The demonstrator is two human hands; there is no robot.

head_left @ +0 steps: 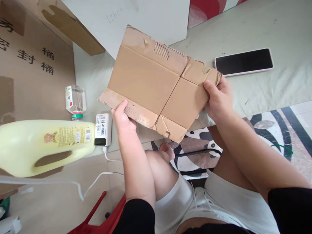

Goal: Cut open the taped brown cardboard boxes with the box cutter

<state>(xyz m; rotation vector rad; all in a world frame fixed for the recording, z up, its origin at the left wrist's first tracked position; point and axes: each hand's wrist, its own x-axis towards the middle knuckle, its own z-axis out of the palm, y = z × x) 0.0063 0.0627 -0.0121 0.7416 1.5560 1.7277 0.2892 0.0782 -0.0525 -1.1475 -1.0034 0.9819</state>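
A flattened piece of brown cardboard hangs tilted between my two hands, above the pale cloth-covered surface. Creases cross it, and its edges are torn, with bare corrugation showing along the top. My left hand grips its lower left edge, thumb on the face and the fingers mostly hidden behind. At the right edge, near a ragged corner, my right hand pinches it, thumb in front. Just beyond that corner lies a smartphone with a black screen and a light case.
At left stand a large carton, a clear bottle, a white power bank with a cable, and a yellow jug on its side. A white box is behind the cardboard. A red chair is below.
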